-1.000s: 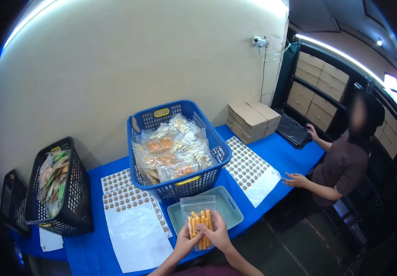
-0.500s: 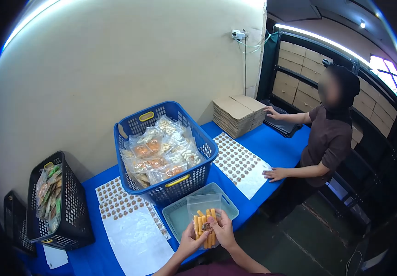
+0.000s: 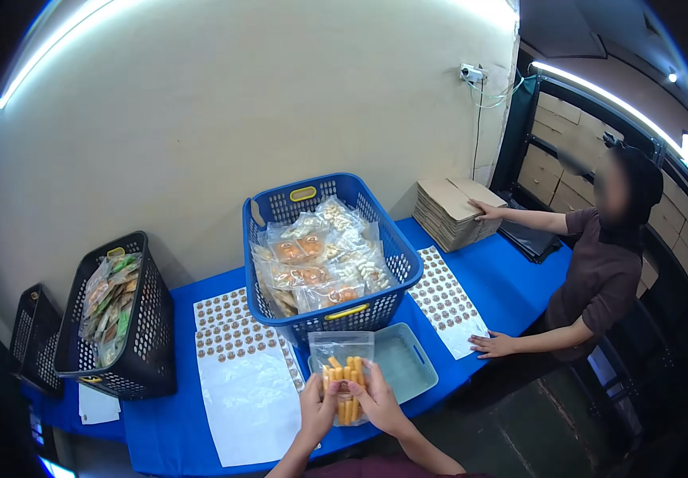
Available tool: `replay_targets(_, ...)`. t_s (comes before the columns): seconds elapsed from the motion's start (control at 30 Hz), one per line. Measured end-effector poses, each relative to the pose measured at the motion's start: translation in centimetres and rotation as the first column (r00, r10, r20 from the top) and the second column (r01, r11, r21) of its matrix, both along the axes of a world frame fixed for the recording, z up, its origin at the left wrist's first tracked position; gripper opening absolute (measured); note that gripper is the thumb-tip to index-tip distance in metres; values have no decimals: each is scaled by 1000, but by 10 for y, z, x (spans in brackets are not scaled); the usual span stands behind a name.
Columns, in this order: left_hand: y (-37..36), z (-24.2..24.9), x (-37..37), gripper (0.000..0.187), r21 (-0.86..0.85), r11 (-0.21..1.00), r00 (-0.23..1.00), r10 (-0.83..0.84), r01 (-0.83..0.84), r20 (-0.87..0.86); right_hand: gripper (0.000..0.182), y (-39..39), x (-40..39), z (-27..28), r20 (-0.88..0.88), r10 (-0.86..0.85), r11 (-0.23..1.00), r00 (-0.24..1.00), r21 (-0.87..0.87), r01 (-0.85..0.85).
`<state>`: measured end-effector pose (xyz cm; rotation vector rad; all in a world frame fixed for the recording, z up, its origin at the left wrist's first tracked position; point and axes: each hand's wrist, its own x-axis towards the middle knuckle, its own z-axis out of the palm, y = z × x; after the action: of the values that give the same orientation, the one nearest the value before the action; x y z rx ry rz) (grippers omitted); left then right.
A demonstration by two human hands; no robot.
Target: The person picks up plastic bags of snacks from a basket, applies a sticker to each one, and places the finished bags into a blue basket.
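Note:
A clear zip pouch of yellow-orange stick snacks [image 3: 349,373] is held upright between my two hands, in front of the tray. My left hand [image 3: 318,405] grips its left side and my right hand [image 3: 379,403] its right side. Both thumbs press on the front, over a round brown sticker that they mostly cover. Behind the pouch lies a shallow grey-green tray [image 3: 417,381], partly hidden by it. Sheets of round stickers lie on both sides, one left sheet [image 3: 228,342] with a large bare white area and one right sheet [image 3: 445,299].
A blue basket [image 3: 336,320] full of snack bags stands on the blue table [image 3: 153,434]. Dark baskets, one holding packets [image 3: 113,307], stand at left. At right, a co-worker [image 3: 603,263] rests one hand on stacked flat cardboard [image 3: 451,211], the other on a sticker sheet.
My view has turned left, so the scene sits further right. The pouch has moved left relative to the tray, and my thumbs now cover most of the sticker that showed before.

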<state>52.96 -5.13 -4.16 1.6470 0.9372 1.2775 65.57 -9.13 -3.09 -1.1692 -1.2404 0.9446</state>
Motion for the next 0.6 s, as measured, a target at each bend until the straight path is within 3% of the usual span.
replay_targets(0.1, 6, -11, -10, 25, -4, 998, 998, 64, -64, -24, 44, 2, -5, 6, -98, 101, 991, 990, -75, -108)
replay_targets(0.13, 6, -12, -10, 24, -55, 994, 994, 95, -93, 52, 43, 0, -4, 17, -116, 121, 975, 986, -173, -140)
replay_targets(0.23, 18, 3, -17, 24, -193, 977, 984, 119, -93, 130, 42, -1, -5, 19, -316, 152, 980, 937, -75, -184)
replay_targets(0.27, 20, 4, -16, 23, -181, 981, 986, 91, -65, 140, 40, 2, -6, 20, -260, 130, 985, 957, -80, -156)
replay_targets(0.37, 24, -6, -12, 21, 39, 998, 997, 60, -58, -45, 34, 4, -1, 23, -121, 71, 991, 990, -101, -83)
replay_targets(0.5, 16, 19, -2, 20, -266, 954, 977, -89, 139, 193, 31, 5, 8, 22, -87, 75, 992, 993, -99, -84)
replay_targets(0.53, 20, 10, -7, 22, -228, 968, 994, -102, 108, 38, 30, 3, 9, 19, -95, 88, 991, 992, -94, -97)
replay_targets(0.6, 19, 4, 0, 22, -172, 984, 998, -48, 52, 27, 33, -1, 8, 12, -45, 54, 996, 998, -68, -57)
